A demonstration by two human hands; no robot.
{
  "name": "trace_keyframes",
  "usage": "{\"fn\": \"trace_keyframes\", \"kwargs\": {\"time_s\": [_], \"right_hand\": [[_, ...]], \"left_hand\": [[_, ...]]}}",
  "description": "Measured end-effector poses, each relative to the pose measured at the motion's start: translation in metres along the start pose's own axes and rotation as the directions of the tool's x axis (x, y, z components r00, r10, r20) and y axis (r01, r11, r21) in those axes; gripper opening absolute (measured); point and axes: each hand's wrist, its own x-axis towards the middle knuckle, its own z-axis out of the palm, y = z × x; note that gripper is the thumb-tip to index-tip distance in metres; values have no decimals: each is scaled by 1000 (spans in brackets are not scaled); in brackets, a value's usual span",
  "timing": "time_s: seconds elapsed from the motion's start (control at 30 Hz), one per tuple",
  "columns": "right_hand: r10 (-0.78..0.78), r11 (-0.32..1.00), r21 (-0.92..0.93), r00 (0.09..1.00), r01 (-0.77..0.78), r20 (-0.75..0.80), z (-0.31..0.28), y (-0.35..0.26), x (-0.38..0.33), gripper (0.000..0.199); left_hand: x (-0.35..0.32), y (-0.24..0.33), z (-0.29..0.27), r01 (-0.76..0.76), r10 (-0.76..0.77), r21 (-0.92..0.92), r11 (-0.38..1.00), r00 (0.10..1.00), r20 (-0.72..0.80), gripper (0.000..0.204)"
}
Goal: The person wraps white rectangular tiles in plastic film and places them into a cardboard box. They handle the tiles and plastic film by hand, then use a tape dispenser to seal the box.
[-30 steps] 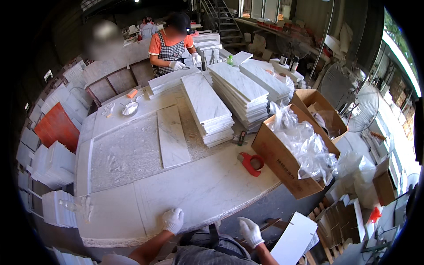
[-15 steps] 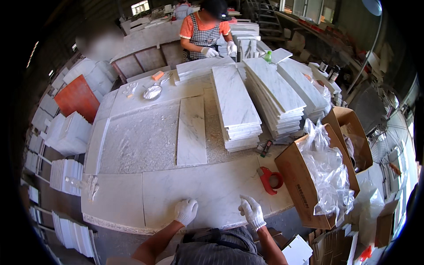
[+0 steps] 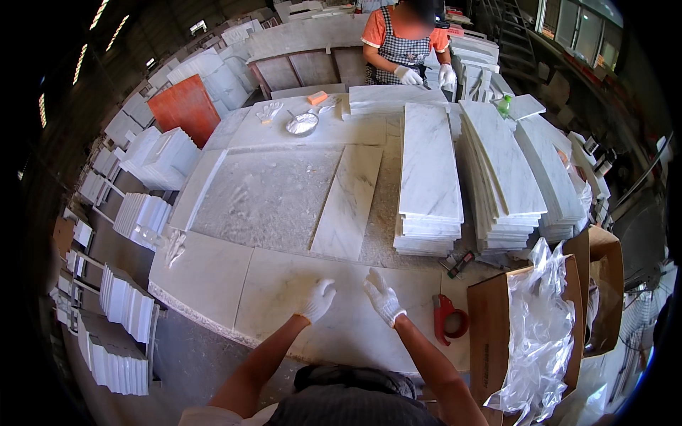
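Both of my hands wear white gloves and hover over the near part of the marble worktable [image 3: 213, 277]. My left hand [image 3: 318, 299] is open, fingers spread, holding nothing. My right hand [image 3: 383, 296] is open too, palm turned toward the left hand, a short gap between them. A single long white marble tile [image 3: 349, 201] lies flat on the table just beyond my hands. To its right stands a stack of long marble tiles [image 3: 428, 177]. A red tape dispenser [image 3: 449, 319] lies to the right of my right hand.
More tile stacks [image 3: 506, 170] fill the right of the table. An open cardboard box lined with clear plastic [image 3: 529, 323] stands at the right. A person in an orange shirt and apron [image 3: 401, 42] works at the far end. A metal bowl [image 3: 301, 124] sits there. Tile stacks [image 3: 124, 334] line the left floor.
My hands have lifted from the table's near edge and reached forward over the slab. The view has swung left and closer to the table.
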Motion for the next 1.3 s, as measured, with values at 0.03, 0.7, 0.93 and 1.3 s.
{"fn": "trace_keyframes", "kwargs": {"time_s": [0.03,0.7,0.93,1.3], "right_hand": [[13,999,-39,1000,-11,27,2,-1,15,69],[63,909,-390,973,-148,-222,76,25,134,79],[305,916,354,904,-191,-301,57,-18,123,75],[297,885,402,950,-234,-101,2,-57,158,66]], "left_hand": [[13,-6,-3,-31,31,-2,1000,999,-40,38],[139,-61,29,209,-53,369,906,918,-392,54],[171,6,-27,520,-512,80,851,853,-96,65],[192,-25,-59,689,-468,-538,485,725,505,44]]}}
